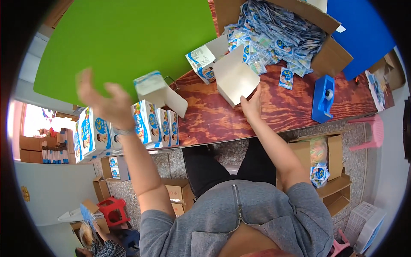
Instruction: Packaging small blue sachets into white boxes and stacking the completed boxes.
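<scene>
My right hand (252, 105) grips the near edge of an open carton (235, 75) that shows its plain white inside, at the middle of the wood-patterned table (205, 122). My left hand (107, 105) is raised at the left, slightly blurred, its fingers apart and nothing in them. Beneath it stands a row of white-and-blue printed cartons (147, 124). Another carton with a raised flap (158, 90) stands behind the row. Farther back is one more open printed carton (202, 62). Small blue-and-white sachets (274, 43) spill from a large cardboard box (332, 55) toward the carton I hold.
A blue tape dispenser (323, 100) stands at the table's right. A green board-like surface (128, 38) spans the far left. Below the table edge are an opened cardboard box (336, 186), a pink stool (370, 132) and a red stool (113, 210). Another person (102, 246) is at the lower left.
</scene>
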A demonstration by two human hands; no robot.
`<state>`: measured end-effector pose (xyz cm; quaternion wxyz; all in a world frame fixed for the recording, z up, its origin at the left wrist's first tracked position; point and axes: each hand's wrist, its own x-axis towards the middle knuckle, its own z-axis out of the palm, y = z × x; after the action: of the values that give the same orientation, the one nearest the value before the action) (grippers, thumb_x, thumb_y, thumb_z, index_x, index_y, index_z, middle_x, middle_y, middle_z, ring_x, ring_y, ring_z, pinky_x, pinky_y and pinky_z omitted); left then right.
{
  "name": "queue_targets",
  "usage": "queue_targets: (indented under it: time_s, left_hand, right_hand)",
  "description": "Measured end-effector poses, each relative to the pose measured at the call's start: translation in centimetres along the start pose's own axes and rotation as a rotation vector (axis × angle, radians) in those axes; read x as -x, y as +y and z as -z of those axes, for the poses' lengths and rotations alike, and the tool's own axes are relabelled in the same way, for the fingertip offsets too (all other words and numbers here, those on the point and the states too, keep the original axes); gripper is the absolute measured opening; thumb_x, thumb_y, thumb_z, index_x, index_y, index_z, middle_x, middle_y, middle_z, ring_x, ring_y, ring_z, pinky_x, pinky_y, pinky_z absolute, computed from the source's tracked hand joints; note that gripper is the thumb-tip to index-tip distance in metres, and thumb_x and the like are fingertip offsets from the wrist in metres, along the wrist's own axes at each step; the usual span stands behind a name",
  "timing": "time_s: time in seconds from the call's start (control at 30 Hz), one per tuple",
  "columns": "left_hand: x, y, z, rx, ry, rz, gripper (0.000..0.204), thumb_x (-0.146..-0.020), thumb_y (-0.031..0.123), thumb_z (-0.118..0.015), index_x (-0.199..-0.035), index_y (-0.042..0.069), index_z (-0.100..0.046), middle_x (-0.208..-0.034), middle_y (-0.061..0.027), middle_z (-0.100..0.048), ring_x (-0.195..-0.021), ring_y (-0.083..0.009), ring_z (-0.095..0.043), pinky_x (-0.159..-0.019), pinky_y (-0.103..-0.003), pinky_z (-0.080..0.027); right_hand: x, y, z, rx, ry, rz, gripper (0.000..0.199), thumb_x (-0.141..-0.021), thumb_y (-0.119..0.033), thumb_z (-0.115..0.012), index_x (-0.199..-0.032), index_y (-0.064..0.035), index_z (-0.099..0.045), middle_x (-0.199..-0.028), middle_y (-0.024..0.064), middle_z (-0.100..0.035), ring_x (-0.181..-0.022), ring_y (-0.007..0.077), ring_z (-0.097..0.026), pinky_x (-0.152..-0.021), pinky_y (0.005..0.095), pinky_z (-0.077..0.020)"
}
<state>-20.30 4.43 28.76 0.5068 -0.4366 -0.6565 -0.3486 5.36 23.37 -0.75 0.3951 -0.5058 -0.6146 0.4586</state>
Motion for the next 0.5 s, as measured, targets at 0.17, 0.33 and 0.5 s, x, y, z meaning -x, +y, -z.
queue_targets:
  time_s: [0.17,0.33,0.5]
  left_hand:
    - [7.9,13.6,-8.4,0.625,-0.670,-0.217,0.048,-0.079,-0.006,-0.060,-0.127,0.002,-0.058,-0.136,-0.0186,-0.056,-0.130,-0.0395,-0.050,-0.105,-0.050,-0.044]
    - [9.2,12.2,-17.5,0.142,-1.213,-0.422,0.064,-0.076,0.004,-0.068,-0.138,0.007,-0.052,-0.152,-0.0146,-0.042,-0.145,-0.0376,-0.033,-0.113,-0.065,-0.032]
    - [10.6,9.3,-18.3,-0.077,-1.380,-0.620,0.026,-0.079,0.009,-0.067,-0.104,0.005,-0.072,-0.134,-0.0127,-0.055,-0.129,-0.0343,-0.047,-0.109,-0.051,-0.043]
  right_hand:
    - [1.1,-1.1,-0.1,-0.010,0.053,0.011,0.098,-0.077,-0.009,-0.065,-0.157,-0.0023,-0.009,-0.146,0.0359,-0.036,-0.135,0.0502,-0.037,-0.113,0.0504,-0.0328]
    - [1.4,-0.7,4.0,0.255,0.116,0.088,0.101,-0.076,-0.004,-0.063,-0.158,-0.0038,-0.004,-0.147,0.0353,-0.034,-0.131,0.0508,-0.041,-0.112,0.0501,-0.0341]
    - [0.2,0.2,5.7,0.213,-0.038,-0.013,0.062,-0.078,-0.012,-0.063,-0.136,0.0020,-0.050,-0.132,0.0319,-0.051,-0.127,0.0454,-0.047,-0.109,0.0489,-0.0382]
